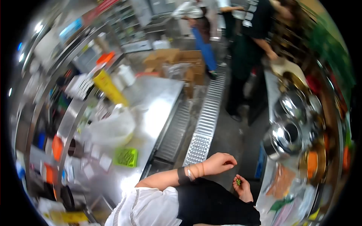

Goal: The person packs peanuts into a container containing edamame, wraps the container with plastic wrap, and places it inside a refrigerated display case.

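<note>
Green pieces (238, 182) sit in my right hand (246, 191), held by curled fingers beside my black apron (215, 199); my left hand (217, 164) curves narrowly open; carrying them calls for a snug grip

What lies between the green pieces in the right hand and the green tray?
In the head view: the left wrist, some floor and the steel table.

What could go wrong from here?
The small green pieces in the right hand could spill, since they sit near the fingertips, away from the green tray.

Someone could get bumped: other people, like the one in dark clothes, stand along the same narrow aisle.
</note>
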Motion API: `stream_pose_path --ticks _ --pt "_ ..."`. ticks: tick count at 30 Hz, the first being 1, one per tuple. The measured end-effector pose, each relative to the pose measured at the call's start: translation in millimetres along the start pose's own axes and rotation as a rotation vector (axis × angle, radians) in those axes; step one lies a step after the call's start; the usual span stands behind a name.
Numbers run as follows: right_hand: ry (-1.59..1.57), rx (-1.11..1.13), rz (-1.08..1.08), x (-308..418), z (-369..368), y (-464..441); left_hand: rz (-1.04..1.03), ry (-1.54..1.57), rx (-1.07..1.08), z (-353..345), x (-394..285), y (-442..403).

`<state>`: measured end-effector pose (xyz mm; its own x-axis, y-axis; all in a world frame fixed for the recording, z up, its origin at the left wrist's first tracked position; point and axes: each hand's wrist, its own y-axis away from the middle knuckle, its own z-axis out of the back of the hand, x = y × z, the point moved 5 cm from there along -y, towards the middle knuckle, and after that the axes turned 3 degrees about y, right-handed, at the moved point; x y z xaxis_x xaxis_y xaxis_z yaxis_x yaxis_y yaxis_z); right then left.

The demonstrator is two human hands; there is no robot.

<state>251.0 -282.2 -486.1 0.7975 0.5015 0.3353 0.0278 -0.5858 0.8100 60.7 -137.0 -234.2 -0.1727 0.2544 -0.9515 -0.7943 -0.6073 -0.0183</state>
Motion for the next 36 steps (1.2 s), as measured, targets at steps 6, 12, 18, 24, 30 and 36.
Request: stream_pose_path --ticks 6,12,18,24,30,36 --pt "0.374 0.169 -0.007 14.9 -165.2 -47.0 0.120 0.128 -0.464 117.2 74.8 84.8" --pt "0.521 0.685 0.352 -4.5 -444.6 -1.0 0.227 1.136 -0.830 213.5 130.4 142.8" --pt "0.724 1.096 0.795 -84.4 -595.8 45.0 -0.368 1.502 -0.870 293.2 100.0 159.8" --pt "0.723 1.376 0.930 -119.2 -652.6 42.8 -0.741 1.627 -1.142 329.8 103.7 197.8" --pt "0.564 1.466 1.003 -78.5 -718.7 5.2 -0.897 1.499 -1.227 375.0 82.8 234.8" --pt "0.978 1.125 0.598 -54.9 -731.9 -124.1 -0.586 1.278 -1.270 392.2 -47.6 222.3"
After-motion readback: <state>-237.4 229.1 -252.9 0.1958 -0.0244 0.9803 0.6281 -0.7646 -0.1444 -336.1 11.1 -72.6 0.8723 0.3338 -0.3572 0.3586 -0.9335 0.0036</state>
